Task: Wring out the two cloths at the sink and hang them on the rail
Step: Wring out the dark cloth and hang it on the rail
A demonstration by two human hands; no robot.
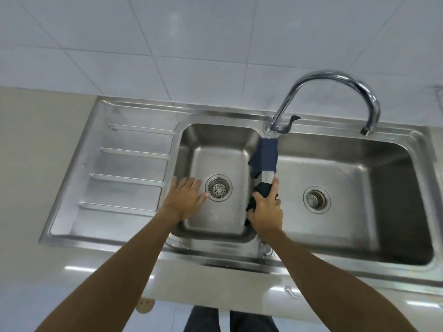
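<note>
A dark blue cloth lies draped over the divider between the two steel basins, just below the tap base. A black cloth is bunched on the same divider nearer to me, and my right hand is closed around it. My left hand hovers flat over the left basin with fingers spread, holding nothing, beside the left drain. No rail is in view.
The double steel sink has a ribbed draining board on the left and a larger right basin with a drain. A curved chrome tap arches over the right basin, no water running. White tiled wall behind.
</note>
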